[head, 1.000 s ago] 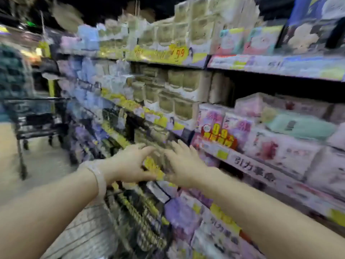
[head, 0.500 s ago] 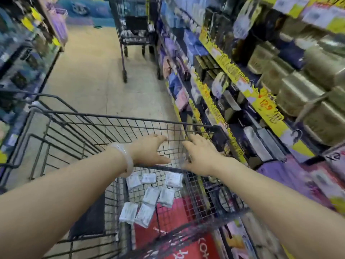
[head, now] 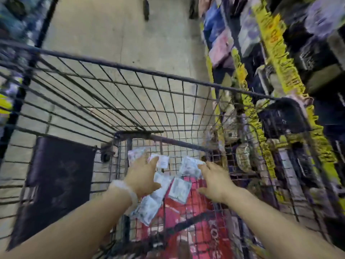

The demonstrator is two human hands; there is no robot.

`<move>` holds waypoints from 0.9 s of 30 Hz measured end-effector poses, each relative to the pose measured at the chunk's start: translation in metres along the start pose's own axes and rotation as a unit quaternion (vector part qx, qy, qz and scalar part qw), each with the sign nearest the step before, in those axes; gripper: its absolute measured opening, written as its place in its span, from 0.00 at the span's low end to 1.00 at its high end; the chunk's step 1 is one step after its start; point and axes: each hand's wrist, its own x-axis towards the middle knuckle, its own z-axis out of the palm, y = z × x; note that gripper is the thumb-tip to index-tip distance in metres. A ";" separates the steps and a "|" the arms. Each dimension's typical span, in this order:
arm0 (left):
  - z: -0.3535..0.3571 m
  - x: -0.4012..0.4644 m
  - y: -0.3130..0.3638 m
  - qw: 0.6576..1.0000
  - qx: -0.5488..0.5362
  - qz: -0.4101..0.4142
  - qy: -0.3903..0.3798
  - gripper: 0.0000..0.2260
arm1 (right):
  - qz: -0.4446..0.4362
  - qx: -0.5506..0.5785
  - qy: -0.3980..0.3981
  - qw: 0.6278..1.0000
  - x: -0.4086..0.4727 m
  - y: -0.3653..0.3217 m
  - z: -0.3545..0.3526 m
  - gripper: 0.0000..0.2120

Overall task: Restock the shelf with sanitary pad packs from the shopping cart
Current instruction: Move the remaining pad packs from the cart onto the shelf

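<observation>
I look down into a black wire shopping cart (head: 130, 68). Several small white sanitary pad packs (head: 179, 189) lie scattered on its bottom grid, over a red panel (head: 186, 221). My left hand (head: 143, 176), with a pale bracelet at the wrist, hangs inside the cart just above the packs, fingers spread and holding nothing. My right hand (head: 214, 182) reaches in beside it, also spread and empty, its fingertips close to one white pack (head: 188, 167). The shelf (head: 276, 53) with yellow price strips and stocked packs runs along the right. The picture is motion-blurred.
The cart's dark folding seat flap (head: 56, 180) hangs at the left. Beige aisle floor (head: 119, 30) stretches ahead, with the wheels of another cart (head: 146, 8) at the top. Another shelf edge (head: 11, 34) lines the far left.
My view swung from the shelf down into the cart. Both hands dropped from the cart's rim into the basket, down toward the white packs.
</observation>
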 end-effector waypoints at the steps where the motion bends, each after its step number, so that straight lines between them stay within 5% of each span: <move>1: 0.007 0.013 0.000 1.000 0.010 -0.005 0.006 0.39 | 0.003 0.006 0.003 1.000 0.013 0.006 0.007 0.36; 9: 0.048 0.086 -0.005 0.998 0.001 -0.003 0.057 0.38 | -0.012 0.045 0.056 0.997 0.084 0.038 0.056 0.52; 13: 0.050 0.096 -0.002 0.991 -0.109 0.009 0.074 0.34 | -0.063 0.049 0.094 0.992 0.094 0.044 0.068 0.40; 20: 0.037 0.110 0.004 0.917 -0.395 -0.058 0.017 0.12 | -0.050 0.188 0.146 0.970 0.101 0.073 0.049 0.32; 27: 0.053 0.116 0.011 0.876 -0.472 -0.089 -0.036 0.14 | -0.093 0.202 0.154 0.963 0.090 0.081 0.043 0.31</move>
